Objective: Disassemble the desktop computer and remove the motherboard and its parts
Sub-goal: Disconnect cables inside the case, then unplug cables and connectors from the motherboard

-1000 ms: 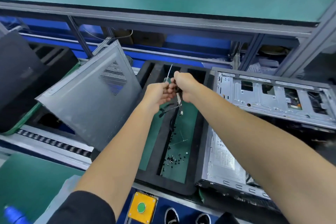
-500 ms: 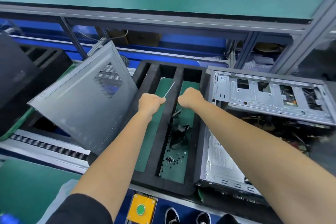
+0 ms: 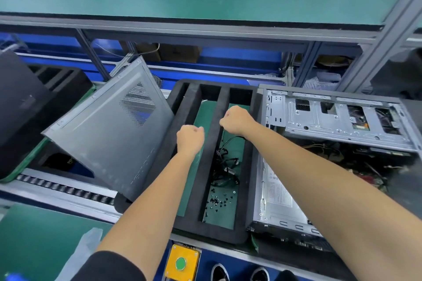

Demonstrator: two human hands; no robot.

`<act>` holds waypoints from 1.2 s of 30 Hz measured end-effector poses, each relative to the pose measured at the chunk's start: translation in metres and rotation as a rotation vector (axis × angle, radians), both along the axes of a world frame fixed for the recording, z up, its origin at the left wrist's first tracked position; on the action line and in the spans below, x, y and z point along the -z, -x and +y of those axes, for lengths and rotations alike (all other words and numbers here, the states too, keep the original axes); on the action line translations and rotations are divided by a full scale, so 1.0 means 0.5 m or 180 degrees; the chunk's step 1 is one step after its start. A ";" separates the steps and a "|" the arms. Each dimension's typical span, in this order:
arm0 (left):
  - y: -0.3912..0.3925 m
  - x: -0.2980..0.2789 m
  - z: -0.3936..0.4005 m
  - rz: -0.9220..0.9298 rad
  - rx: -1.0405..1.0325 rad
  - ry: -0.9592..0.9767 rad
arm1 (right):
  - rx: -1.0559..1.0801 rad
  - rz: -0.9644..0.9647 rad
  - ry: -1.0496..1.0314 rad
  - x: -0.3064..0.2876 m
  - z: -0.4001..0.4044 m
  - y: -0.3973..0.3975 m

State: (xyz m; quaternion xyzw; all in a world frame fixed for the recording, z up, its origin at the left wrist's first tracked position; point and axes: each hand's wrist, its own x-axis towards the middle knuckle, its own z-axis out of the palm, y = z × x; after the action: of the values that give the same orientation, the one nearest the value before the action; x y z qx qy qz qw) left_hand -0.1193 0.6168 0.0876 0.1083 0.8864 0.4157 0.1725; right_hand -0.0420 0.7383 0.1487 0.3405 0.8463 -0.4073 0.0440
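Both hands are hovering over the black foam tray [image 3: 211, 143]. Left hand [image 3: 190, 138] and right hand [image 3: 236, 120] are clenched; contents, if any, cannot be told. The opened computer case [image 3: 338, 125] is lying at 3 o'clock, cables [image 3: 226, 166] at 6 o'clock of the right hand.

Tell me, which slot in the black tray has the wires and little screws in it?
The rightmost slot of the black tray, beside the computer case: cables and screws lie there.

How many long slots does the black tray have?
3. The black tray has one slot on the left, partly hidden by the grey side panel, one in the middle under the left hand, and one on the right holding cables and screws.
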 end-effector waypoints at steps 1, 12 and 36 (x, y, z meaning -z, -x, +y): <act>-0.007 -0.020 0.017 0.0071 0.0079 -0.0172 | 0.0037 0.0095 -0.0057 -0.006 0.003 -0.006; -0.202 -0.137 0.218 0.0318 0.1303 -0.1055 | 0.0719 0.0744 -0.0818 -0.092 0.134 -0.205; -0.461 -0.069 0.303 0.1263 0.2632 0.0474 | -0.0726 0.0058 -0.1365 0.007 0.320 -0.625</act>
State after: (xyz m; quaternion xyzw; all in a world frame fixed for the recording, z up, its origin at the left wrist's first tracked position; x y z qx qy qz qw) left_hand 0.1109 0.7681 0.1222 0.5174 0.8121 0.2185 0.1581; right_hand 0.2707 0.8984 0.1451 0.2406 0.9467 -0.2138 0.0088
